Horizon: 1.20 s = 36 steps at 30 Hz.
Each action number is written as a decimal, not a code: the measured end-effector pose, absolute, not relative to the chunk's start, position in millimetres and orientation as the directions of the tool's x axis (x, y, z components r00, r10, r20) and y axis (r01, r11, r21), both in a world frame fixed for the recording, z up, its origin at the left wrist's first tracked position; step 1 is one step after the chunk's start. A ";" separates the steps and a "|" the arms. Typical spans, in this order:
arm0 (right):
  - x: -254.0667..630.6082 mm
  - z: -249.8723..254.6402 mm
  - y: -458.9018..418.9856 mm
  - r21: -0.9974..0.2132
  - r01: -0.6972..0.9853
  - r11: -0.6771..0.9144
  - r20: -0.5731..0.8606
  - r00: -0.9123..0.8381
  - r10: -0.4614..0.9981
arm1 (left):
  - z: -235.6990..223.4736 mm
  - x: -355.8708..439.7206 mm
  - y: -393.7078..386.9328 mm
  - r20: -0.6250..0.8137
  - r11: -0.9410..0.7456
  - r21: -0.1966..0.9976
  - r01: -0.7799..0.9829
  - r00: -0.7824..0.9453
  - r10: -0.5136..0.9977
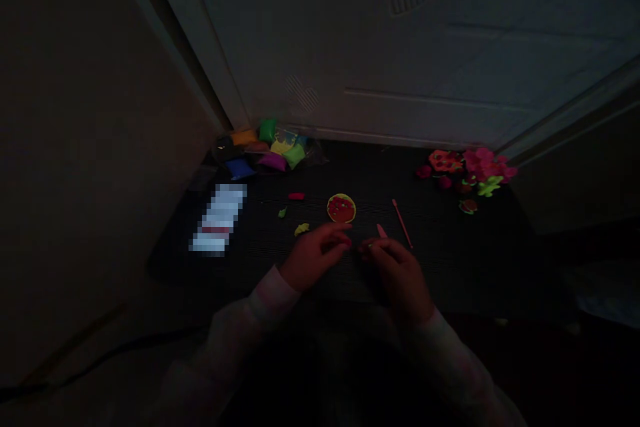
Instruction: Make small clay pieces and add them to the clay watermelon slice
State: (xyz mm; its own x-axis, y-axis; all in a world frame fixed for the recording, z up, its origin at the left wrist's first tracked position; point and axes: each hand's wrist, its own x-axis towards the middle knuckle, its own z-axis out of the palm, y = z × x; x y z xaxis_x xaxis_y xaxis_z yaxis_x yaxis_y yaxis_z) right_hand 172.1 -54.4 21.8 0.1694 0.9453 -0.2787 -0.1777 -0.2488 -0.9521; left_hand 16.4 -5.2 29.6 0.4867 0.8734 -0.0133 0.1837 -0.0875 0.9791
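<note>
Low over the dark table, my left hand pinches a small red-pink piece of clay between thumb and fingers. Close beside it, my right hand is closed in a pinch; a tiny pale green speck shows at its fingertips, too small to name. Just beyond both hands lies a round clay disc with a yellow rim, an orange-red face and red bits on top. A pink flat tool lies partly behind my right fingers, and a thin red stick tool rests to the right.
A red clay roll, a green scrap and a yellow scrap lie left of the disc. Farther left are a lit phone and colourful clay packets. Bright clay figures sit back right. A white door stands behind the table.
</note>
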 end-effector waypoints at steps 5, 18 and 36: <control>159.6 51.9 -59.8 -0.953 -0.225 -0.204 -0.227 0.082 0.970 | 52.7 11.2 -17.6 -0.101 0.106 0.994 0.013 0.431 0.897; 149.9 79.8 -65.2 -0.974 -0.197 -0.109 -0.116 0.025 0.993 | 81.2 5.1 -35.3 -0.002 0.000 1.000 0.006 0.320 0.947; 146.2 120.6 -58.0 -0.961 0.272 0.049 0.002 -0.172 0.985 | 109.4 -6.7 -44.8 0.426 -0.493 0.847 0.201 0.299 0.854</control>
State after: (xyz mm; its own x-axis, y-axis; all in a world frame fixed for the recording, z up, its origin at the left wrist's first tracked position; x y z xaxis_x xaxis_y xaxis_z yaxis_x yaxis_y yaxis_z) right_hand 146.2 -58.0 120.6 -0.1725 0.9850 0.0018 0.2724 0.0495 -0.9609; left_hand -6.7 -44.8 109.4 0.2991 0.8538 0.4262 0.2007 -0.4929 0.8466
